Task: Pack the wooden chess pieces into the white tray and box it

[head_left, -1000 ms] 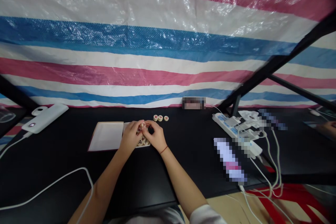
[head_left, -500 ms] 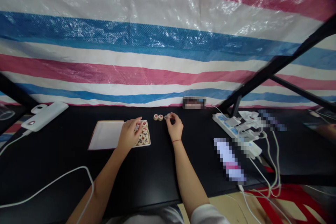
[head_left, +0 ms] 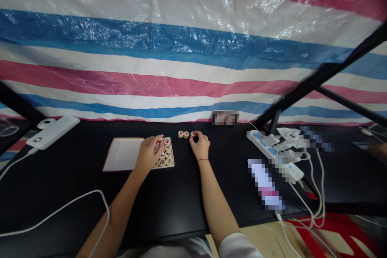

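A white box of round Chinese chess pieces, lettered in red and black, lies on the black table. My left hand is over its left part, thumb and forefinger apart, hiding some pieces. The open lid, pale inside, lies flat to the left. Beyond the box, two chess pieces sit side by side on the table. Just right of them, my right hand pinches another chess piece between thumb and fingers, partly covered by the fingertips. It sits level with the pair, a small gap between.
A white power bank with a cable lies at the left. To the right are a blurred-out phone and a power strip with plugs and cables. A blurred device stands at the back against the striped sheet.
My right hand has lowered slightly, bringing its chess piece down beside the pair. My left hand stays over the box. The whole view has shifted a little.
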A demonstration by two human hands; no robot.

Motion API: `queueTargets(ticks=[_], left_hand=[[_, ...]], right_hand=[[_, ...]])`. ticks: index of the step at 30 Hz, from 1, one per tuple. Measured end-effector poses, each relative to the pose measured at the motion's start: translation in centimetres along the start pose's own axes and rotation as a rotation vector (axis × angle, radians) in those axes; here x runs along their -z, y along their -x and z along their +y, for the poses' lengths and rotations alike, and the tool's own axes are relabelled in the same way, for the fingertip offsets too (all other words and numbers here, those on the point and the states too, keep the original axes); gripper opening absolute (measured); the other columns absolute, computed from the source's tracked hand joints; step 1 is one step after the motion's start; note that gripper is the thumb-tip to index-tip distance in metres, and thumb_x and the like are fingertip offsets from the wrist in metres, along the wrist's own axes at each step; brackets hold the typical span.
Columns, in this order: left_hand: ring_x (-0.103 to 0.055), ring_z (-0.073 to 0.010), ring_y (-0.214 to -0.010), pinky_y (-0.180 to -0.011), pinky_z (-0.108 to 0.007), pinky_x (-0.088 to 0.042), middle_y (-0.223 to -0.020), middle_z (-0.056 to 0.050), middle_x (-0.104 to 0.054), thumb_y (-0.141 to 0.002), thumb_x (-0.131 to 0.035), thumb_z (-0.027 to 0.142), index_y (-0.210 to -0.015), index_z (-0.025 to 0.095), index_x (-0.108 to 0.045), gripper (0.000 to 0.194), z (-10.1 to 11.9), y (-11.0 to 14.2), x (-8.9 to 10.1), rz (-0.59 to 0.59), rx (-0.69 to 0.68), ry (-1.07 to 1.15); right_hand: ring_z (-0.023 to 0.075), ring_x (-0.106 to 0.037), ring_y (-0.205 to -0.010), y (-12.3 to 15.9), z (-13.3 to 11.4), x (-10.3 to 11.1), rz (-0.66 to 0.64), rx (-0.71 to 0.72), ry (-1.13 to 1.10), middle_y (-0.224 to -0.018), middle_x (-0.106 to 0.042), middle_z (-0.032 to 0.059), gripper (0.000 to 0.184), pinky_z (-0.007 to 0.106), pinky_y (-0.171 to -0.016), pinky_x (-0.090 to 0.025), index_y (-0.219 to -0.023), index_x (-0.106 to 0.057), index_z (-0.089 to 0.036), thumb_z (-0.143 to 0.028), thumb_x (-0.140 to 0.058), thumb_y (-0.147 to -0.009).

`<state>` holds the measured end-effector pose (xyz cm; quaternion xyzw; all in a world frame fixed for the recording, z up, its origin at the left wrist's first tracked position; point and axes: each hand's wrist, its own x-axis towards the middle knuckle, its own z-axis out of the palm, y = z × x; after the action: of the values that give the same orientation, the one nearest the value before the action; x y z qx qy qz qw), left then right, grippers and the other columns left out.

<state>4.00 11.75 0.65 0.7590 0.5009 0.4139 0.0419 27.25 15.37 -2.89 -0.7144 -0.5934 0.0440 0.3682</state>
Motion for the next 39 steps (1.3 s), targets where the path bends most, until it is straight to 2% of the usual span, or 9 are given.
queueTargets(ticks=[5,14,19,21,23,27,30,34,39], left_hand=[[-0.065,-0.0203,-0.081,-0.079,-0.035,-0.051,-0.086,-0.007,-0.07,-0.091,-0.045,0.025,-0.109,0.019,-0.063,0.026,0.2,0.0,0.1,-0.009,0.019,-0.013],[-0.064,-0.0197,-0.083,-0.081,-0.035,-0.05,-0.087,-0.006,-0.07,-0.09,-0.046,0.025,-0.109,0.02,-0.063,0.026,-0.4,0.1,0.2,-0.034,0.032,-0.002],[-0.063,-0.0206,-0.084,-0.082,-0.036,-0.046,-0.09,-0.006,-0.07,-0.088,-0.048,0.023,-0.104,0.02,-0.065,0.024,-0.7,-0.3,0.9,-0.015,0.137,-0.117],[-0.062,-0.0238,-0.086,-0.082,-0.039,-0.043,-0.088,-0.007,-0.07,-0.087,-0.05,0.026,-0.091,0.02,-0.068,0.02,-0.4,-0.7,0.9,-0.072,0.205,-0.242],[-0.061,-0.0273,-0.086,-0.08,-0.042,-0.04,-0.083,-0.009,-0.07,-0.087,-0.049,0.03,-0.08,0.019,-0.069,0.024,0.2,-1.1,0.5,-0.161,0.272,-0.355],[-0.057,-0.0318,-0.088,-0.079,-0.047,-0.036,-0.08,-0.014,-0.069,-0.09,-0.043,0.036,-0.072,0.015,-0.071,0.039,1.4,-1.8,-0.6,-0.263,0.34,-0.428],[-0.055,-0.0308,-0.086,-0.078,-0.048,-0.034,-0.08,-0.014,-0.069,-0.09,-0.044,0.037,-0.075,0.016,-0.073,0.039,2.0,-1.8,-1.4,-0.249,0.294,-0.415],[-0.053,-0.0264,-0.08,-0.077,-0.045,-0.034,-0.076,-0.012,-0.067,-0.089,-0.047,0.035,-0.076,0.019,-0.074,0.033,2.1,-1.2,-1.8,-0.16,0.21,-0.411],[-0.054,-0.0282,-0.083,-0.077,-0.045,-0.033,-0.077,-0.013,-0.068,-0.089,-0.048,0.036,-0.079,0.019,-0.073,0.032,2.2,-0.9,-1.8,-0.139,0.235,-0.392]], right_hand=[[0.0199,-0.059,-0.087,0.1,0.0,0.1,-0.004,0.048,-0.04,-0.088,-0.068,0.0034,0.014,0.031,-0.08,-0.038,-0.09,-0.062,-0.02,-0.025,-0.054,-0.08],[0.022,-0.057,-0.091,0.2,-0.2,0.3,-0.031,0.038,0.009,-0.094,-0.068,0.0041,0.02,0.033,-0.081,-0.038,-0.096,-0.063,-0.022,-0.023,-0.057,-0.077],[0.0255,-0.057,-0.1,0.6,-1.8,0.8,0.114,0.106,-0.051,-0.106,-0.067,0.0101,0.029,0.037,-0.085,-0.04,-0.106,-0.062,-0.017,-0.029,-0.052,-0.082],[0.0224,-0.061,-0.09,1.3,-3.2,0.8,0.061,0.18,-0.127,-0.097,-0.069,0.0087,0.026,0.034,-0.082,-0.042,-0.103,-0.062,-0.017,-0.031,-0.049,-0.086],[0.0186,-0.063,-0.076,2.2,-4.6,0.5,-0.06,0.224,-0.21,-0.086,-0.07,0.0055,0.025,0.03,-0.076,-0.045,-0.101,-0.062,-0.018,-0.033,-0.048,-0.088],[0.0167,-0.064,-0.065,3.5,-6.4,-0.3,-0.161,0.192,-0.275,-0.074,-0.069,0.0023,0.025,0.026,-0.067,-0.046,-0.096,-0.063,-0.019,-0.039,-0.048,-0.091],[0.0166,-0.065,-0.064,3.7,-6.5,-0.6,-0.172,0.174,-0.313,-0.074,-0.07,0.0022,0.025,0.025,-0.065,-0.047,-0.092,-0.063,-0.02,-0.039,-0.047,-0.091],[0.0173,-0.066,-0.066,3.9,-6.6,-0.7,-0.184,0.186,-0.349,-0.073,-0.07,0.0025,0.024,0.026,-0.067,-0.048,-0.089,-0.064,-0.021,-0.039,-0.048,-0.091],[0.0171,-0.065,-0.069,4.2,-6.9,-0.8,-0.19,0.196,-0.357,-0.077,-0.07,0.0027,0.025,0.026,-0.07,-0.048,-0.088,-0.065,-0.021,-0.039,-0.048,-0.091]])
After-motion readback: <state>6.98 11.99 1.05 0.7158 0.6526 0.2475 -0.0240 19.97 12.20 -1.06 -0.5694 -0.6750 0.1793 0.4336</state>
